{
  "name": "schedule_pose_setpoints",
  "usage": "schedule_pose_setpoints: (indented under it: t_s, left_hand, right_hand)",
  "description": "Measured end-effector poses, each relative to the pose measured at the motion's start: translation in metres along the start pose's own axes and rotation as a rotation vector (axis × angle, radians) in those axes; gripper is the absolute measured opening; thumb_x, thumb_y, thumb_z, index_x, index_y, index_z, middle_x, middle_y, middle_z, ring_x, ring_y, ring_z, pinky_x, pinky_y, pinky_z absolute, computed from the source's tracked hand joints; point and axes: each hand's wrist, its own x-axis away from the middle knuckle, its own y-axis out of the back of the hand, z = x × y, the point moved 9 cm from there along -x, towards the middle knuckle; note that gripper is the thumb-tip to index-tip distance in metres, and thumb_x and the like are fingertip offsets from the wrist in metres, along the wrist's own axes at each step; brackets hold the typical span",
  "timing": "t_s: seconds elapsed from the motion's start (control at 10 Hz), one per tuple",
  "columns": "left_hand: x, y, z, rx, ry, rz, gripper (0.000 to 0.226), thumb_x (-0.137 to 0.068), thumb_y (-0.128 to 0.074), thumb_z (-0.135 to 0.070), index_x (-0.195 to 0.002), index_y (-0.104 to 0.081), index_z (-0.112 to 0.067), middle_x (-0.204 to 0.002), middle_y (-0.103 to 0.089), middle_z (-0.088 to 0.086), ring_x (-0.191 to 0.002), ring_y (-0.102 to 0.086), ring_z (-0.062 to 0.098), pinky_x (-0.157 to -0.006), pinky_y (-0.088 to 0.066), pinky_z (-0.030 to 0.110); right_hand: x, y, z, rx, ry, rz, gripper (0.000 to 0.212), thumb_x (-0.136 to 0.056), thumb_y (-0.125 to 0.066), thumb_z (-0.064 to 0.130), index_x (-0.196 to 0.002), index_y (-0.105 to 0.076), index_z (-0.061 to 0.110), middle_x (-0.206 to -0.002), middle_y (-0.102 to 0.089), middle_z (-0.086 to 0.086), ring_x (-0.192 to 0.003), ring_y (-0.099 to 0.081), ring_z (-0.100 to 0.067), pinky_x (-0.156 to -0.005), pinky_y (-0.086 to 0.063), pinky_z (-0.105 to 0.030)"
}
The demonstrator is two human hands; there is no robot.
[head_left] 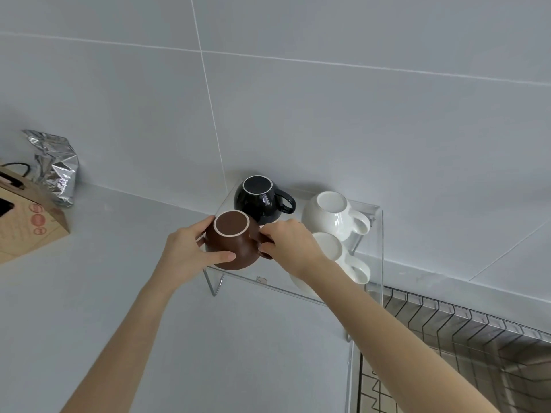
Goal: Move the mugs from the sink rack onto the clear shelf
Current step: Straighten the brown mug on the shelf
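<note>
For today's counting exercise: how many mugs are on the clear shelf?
4, all upside down: glossy black mug back left, brown ceramic mug front left held by both hands, white mug back right, second white mug front right, partly hidden.

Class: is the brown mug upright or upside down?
Upside down: the brown mug shows its pale-ringed base on top, mouth facing down toward the shelf.

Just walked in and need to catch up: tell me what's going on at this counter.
A person is setting a brown mug upside down on the clear shelf. The left hand grips its side, and the right hand is at its handle. A black mug and two white mugs already sit there upside down. The visible part of the sink rack holds no mugs.
</note>
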Motion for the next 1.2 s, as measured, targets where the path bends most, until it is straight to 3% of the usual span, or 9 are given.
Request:
schedule_pose_setpoints:
  t_s: [0.1, 0.3, 0.4, 0.5, 0.6, 0.8, 1.0, 1.1, 1.2]
  left_hand:
    - [-0.001, 0.000, 0.001, -0.003, 0.004, 0.008, 0.086, -0.045, -0.088, -0.015, -0.123, -0.052, -0.020, -0.110, -0.066, -0.010, -0.106, -0.059, 0.010, -0.103, -0.042, 0.034]
    - [0.002, 0.000, 0.003, 0.020, 0.000, 0.015, 0.088, -0.037, -0.082, -0.030, -0.120, -0.054, -0.024, -0.074, -0.059, -0.049, -0.082, -0.055, -0.023, -0.094, -0.041, 0.023]
    - [0.001, -0.001, 0.000, 0.022, -0.005, 0.031, 0.084, -0.043, -0.087, -0.021, -0.121, -0.053, -0.024, -0.092, -0.064, -0.032, -0.095, -0.059, -0.007, -0.100, -0.042, 0.028]
    - [0.001, -0.001, -0.003, -0.012, -0.007, 0.046, 0.089, -0.035, -0.081, -0.038, -0.119, -0.054, -0.028, -0.102, -0.065, -0.014, -0.104, -0.060, 0.010, -0.100, -0.042, 0.029]
    - [0.002, -0.001, -0.005, -0.040, 0.010, 0.057, 0.080, -0.031, -0.076, -0.043, -0.108, -0.055, -0.044, -0.101, -0.062, -0.020, -0.105, -0.059, 0.012, -0.097, -0.041, 0.026]
    - [0.005, -0.007, -0.018, -0.141, 0.030, 0.059, 0.080, -0.049, -0.082, -0.026, -0.122, -0.051, -0.019, -0.098, -0.063, -0.009, -0.112, -0.055, 0.022, -0.086, -0.037, 0.024]
    - [0.016, -0.025, -0.072, -0.165, -0.118, -0.099, 0.068, -0.072, -0.072, -0.019, -0.131, -0.039, -0.015, -0.125, -0.053, 0.004, -0.118, -0.047, 0.020, -0.086, -0.029, 0.018]
    - [0.023, -0.043, -0.105, -0.173, -0.218, -0.078, 0.060, -0.074, -0.070, -0.019, -0.128, -0.044, -0.018, -0.133, -0.047, 0.000, -0.119, -0.044, 0.018, -0.091, -0.029, 0.019]
    - [0.039, -0.073, -0.144, -0.144, -0.381, 0.034, 0.051, -0.075, -0.069, -0.018, -0.122, -0.050, -0.020, -0.123, -0.049, -0.008, -0.109, -0.045, 0.005, -0.085, -0.029, 0.000]
  right_hand:
    - [0.000, -0.002, -0.001, 0.001, -0.005, -0.014, 0.014, -0.079, -0.052, 0.010, -0.067, -0.045, 0.011, -0.080, -0.064, -0.022, -0.074, -0.054, -0.039, -0.058, -0.034, -0.034]
    - [-0.001, -0.002, 0.000, 0.009, -0.005, -0.017, 0.014, -0.079, -0.052, 0.010, -0.067, -0.045, 0.011, -0.079, -0.063, -0.021, -0.074, -0.053, -0.038, -0.058, -0.033, -0.034]
    - [-0.001, -0.002, 0.000, 0.011, -0.004, -0.019, 0.014, -0.079, -0.052, 0.010, -0.067, -0.046, 0.010, -0.080, -0.064, -0.022, -0.074, -0.054, -0.039, -0.057, -0.034, -0.034]
    - [0.000, -0.002, -0.001, 0.009, -0.005, -0.017, 0.013, -0.079, -0.052, 0.010, -0.067, -0.046, 0.010, -0.080, -0.064, -0.022, -0.071, -0.052, -0.037, -0.056, -0.033, -0.033]
    - [0.000, -0.002, -0.001, 0.018, -0.004, -0.016, 0.010, -0.080, -0.052, 0.010, -0.070, -0.049, 0.009, -0.082, -0.064, -0.022, -0.075, -0.056, -0.038, -0.057, -0.034, -0.033]
    - [0.009, -0.006, 0.004, 0.095, 0.038, 0.072, 0.013, -0.088, -0.048, 0.011, -0.099, -0.050, 0.004, -0.097, -0.062, -0.021, -0.085, -0.056, -0.038, -0.061, -0.033, -0.035]
    - [0.084, 0.047, 0.028, -0.149, 0.122, -0.081, 0.045, -0.091, -0.046, 0.016, -0.134, -0.034, 0.021, -0.131, -0.053, -0.004, -0.117, -0.048, -0.025, -0.089, -0.044, -0.036]
    - [0.156, 0.060, 0.036, -0.241, 0.189, -0.134, 0.034, -0.091, -0.045, 0.031, -0.125, -0.044, 0.031, -0.122, -0.061, 0.007, -0.107, -0.058, -0.014, -0.086, -0.049, -0.031]
    - [0.226, 0.043, 0.017, -0.082, 0.144, -0.099, 0.022, -0.090, -0.038, 0.044, -0.103, -0.055, 0.038, -0.090, -0.070, 0.022, -0.079, -0.064, 0.005, -0.064, -0.053, -0.015]
